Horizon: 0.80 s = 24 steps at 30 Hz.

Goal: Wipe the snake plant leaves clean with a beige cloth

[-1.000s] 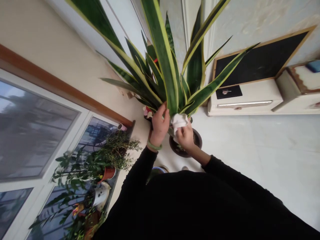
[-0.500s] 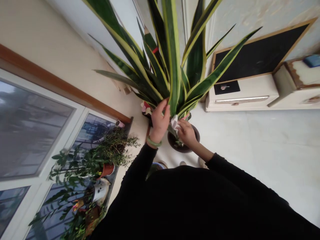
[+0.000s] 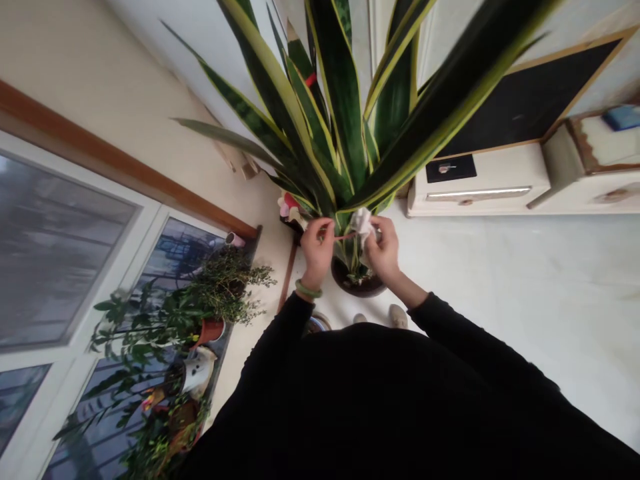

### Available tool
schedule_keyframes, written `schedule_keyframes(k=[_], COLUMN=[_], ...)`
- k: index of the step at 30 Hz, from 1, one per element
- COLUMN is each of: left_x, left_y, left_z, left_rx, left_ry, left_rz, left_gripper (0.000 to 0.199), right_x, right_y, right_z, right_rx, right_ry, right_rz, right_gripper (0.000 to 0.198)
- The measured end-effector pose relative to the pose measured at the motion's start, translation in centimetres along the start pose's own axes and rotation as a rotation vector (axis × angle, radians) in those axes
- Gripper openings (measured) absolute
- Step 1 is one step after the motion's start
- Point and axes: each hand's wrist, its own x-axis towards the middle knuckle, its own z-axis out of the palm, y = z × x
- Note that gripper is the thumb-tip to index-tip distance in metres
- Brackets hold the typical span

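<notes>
A large snake plant [image 3: 345,120] with yellow-edged leaves rises from a dark round pot [image 3: 361,288] in front of me. Low on the leaves, my left hand [image 3: 316,252] is closed, fingertips pinching the end of a thin pink strip [image 3: 344,237] stretched across the plant's base. A green bangle [image 3: 309,289] circles that wrist. My right hand [image 3: 385,248] grips a crumpled white tissue or cloth [image 3: 362,220] beside the leaves. Where the strip runs behind the tissue is hidden. One broad leaf [image 3: 450,107] leans far out to the right, over my right hand.
Left, a window ledge [image 3: 227,347] carries several potted plants, including a white pot [image 3: 197,370]. A low white cabinet [image 3: 480,190] with a black screen [image 3: 540,107] stands at the right. A shoe [image 3: 399,316] shows near the pot on the pale floor [image 3: 525,293].
My left hand has moved down from the leaves to the pink strip. My right hand has shifted up and right with the white tissue or cloth. A broad leaf now leans closer to the camera.
</notes>
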Motion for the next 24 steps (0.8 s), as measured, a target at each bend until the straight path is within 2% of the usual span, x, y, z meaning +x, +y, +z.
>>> schedule_keyframes(k=[2, 4, 6, 8, 10, 13, 16, 19, 21, 24], left_x=[-1.0, -2.1, -3.0, -3.7, -4.0, -4.2, -4.3, -4.6, -4.9, -5.6], left_y=[-1.0, -2.2, -3.3, -4.2, -4.9, -5.5, -5.8, -6.0, -6.3, -6.9], left_z=[0.7, 1.2, 1.5, 1.6, 1.6, 1.6, 1.7, 1.8, 2.0, 2.3], left_rx=[-0.019, -0.029, -0.019, 0.028, 0.086, 0.168, 0.245, 0.265, 0.241, 0.169], left_ry=[-0.065, -0.156, -0.225, -0.263, -0.28, -0.314, -0.36, -0.368, -0.363, -0.374], left_rz=[-0.066, -0.107, -0.106, -0.085, -0.063, -0.022, 0.01, 0.013, -0.001, -0.043], left_gripper=[0.024, 0.024, 0.025, 0.026, 0.028, 0.031, 0.035, 0.039, 0.039, 0.041], right_x=[0.7, 0.2, -1.3, -3.3, -5.2, -6.6, -5.8, -4.4, -4.0, -4.5], right_y=[0.3, 1.0, 2.0, 3.2, 4.4, 5.6, 5.7, 4.8, 4.3, 4.2], right_z=[1.6, 2.9, 3.6, 3.6, 3.1, 2.4, 2.7, 4.2, 5.3, 6.2], right_rx=[-0.016, -0.019, 0.0, 0.025, 0.03, 0.024, 0.069, 0.151, 0.133, 0.046], right_ry=[-0.038, -0.153, -0.268, -0.321, -0.316, -0.24, -0.118, -0.028, -0.022, -0.067], right_rz=[-0.056, -0.004, 0.173, 0.385, 0.542, 0.653, 0.656, 0.545, 0.478, 0.471], right_gripper=[0.032, 0.031, 0.03, 0.026, 0.019, 0.014, 0.025, 0.029, 0.029, 0.028])
